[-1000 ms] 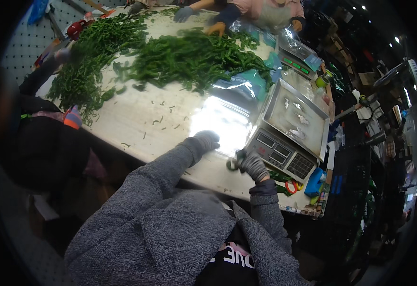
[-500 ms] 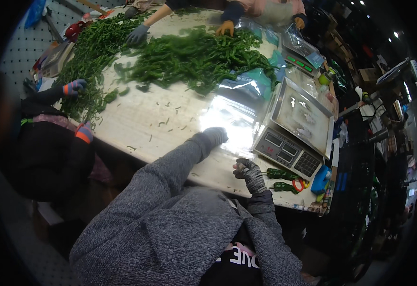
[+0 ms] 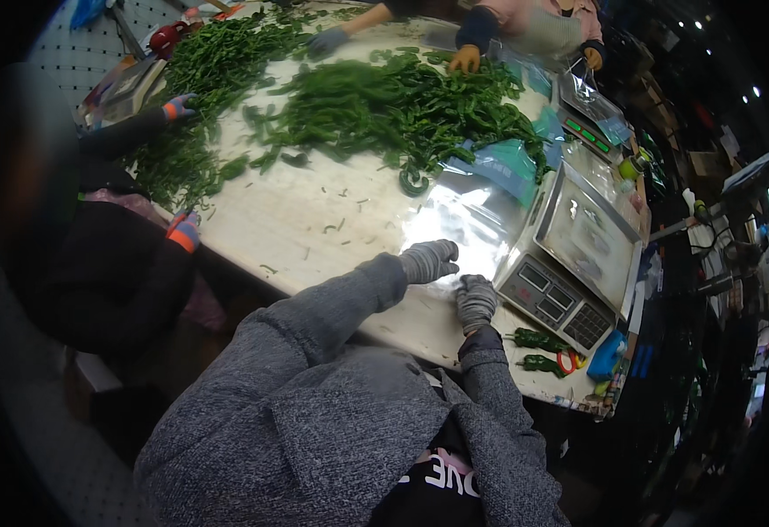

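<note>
A shiny clear plastic bag (image 3: pixel 470 211) with a blue-green printed end lies on the table in front of me, glaring with reflected light. My left hand (image 3: pixel 428 262), in a grey striped glove, has its fingers curled at the bag's near edge. Close beside it, my right hand (image 3: pixel 476 303) in a matching glove is closed at the same edge, by the scale's corner; its fingertips are partly hidden. Beyond the bag spreads a large heap of green peppers (image 3: pixel 437 101), part of it over the bag's printed end.
A digital scale (image 3: pixel 569 290) with a metal pan stands right of the bag. Two dark green peppers (image 3: pixel 538 363), red-and-yellow rings (image 3: pixel 569 361) and a blue object (image 3: pixel 607 356) lie near its front. Co-workers' gloved hands (image 3: pixel 466 60) reach over the heap from the far side and left.
My left hand has drawn in from flat on the bag to its near edge, fingers now curled. My right hand has moved up beside it. The view has shifted slightly.
</note>
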Demonstrator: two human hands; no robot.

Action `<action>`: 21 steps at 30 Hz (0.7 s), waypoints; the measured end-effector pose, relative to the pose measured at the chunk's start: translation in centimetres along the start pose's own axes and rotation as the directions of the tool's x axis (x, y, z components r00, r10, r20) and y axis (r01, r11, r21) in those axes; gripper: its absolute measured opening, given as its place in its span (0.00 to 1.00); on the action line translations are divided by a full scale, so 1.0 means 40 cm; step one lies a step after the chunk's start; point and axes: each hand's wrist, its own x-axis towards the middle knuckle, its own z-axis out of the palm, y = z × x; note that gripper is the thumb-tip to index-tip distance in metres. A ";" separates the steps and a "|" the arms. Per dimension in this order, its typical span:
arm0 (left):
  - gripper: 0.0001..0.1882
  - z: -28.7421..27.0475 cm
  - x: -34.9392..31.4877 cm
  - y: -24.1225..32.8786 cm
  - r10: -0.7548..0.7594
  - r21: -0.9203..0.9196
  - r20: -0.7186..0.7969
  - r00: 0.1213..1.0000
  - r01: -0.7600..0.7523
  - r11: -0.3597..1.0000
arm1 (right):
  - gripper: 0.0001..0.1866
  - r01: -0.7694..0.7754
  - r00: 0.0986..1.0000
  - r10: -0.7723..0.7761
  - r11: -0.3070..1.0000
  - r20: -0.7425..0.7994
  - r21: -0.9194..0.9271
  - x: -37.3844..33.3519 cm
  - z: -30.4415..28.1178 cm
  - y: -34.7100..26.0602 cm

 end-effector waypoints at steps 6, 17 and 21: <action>0.14 -0.235 -0.112 -0.118 -0.423 -0.141 -0.220 0.879 0.400 0.905 | 0.08 0.045 0.984 0.029 0.914 -0.175 0.404 0.008 0.126 0.089; 0.28 -0.152 -0.035 -0.161 -0.155 0.435 -0.045 0.987 0.159 0.886 | 0.08 -0.024 0.965 0.168 0.823 -0.203 0.568 0.008 0.152 0.104; 0.28 -0.182 0.024 -0.223 -0.375 0.554 -0.050 0.926 0.338 0.761 | 0.09 -0.016 0.961 0.164 0.834 -0.222 0.551 0.003 0.153 0.112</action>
